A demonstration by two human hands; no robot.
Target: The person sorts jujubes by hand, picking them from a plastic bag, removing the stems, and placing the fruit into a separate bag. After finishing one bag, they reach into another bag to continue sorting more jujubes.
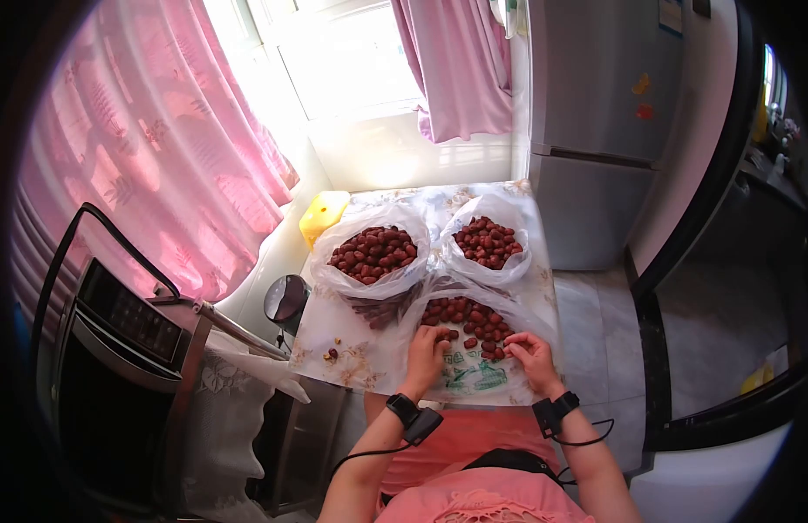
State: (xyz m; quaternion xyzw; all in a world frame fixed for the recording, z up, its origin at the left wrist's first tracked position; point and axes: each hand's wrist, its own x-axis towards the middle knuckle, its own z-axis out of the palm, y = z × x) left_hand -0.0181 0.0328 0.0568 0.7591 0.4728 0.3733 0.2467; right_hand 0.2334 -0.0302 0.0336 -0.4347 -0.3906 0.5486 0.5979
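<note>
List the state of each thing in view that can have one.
Left hand, fingers curled at the dates
Right hand, fingertips close together beside dates
Far left bag, open, filled with dates
Far right bag, open, filled with dates
Near bag, spread out, with loose dates
Curtains, pulled apart
Fridge, doors shut

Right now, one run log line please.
red fruits: loose pile | left hand: left edge | right hand: right edge | left bag: filled | right bag: filled

Left hand and right hand apart, palms down, fingers curled; both forearms reach forward, wrists strapped.
</note>
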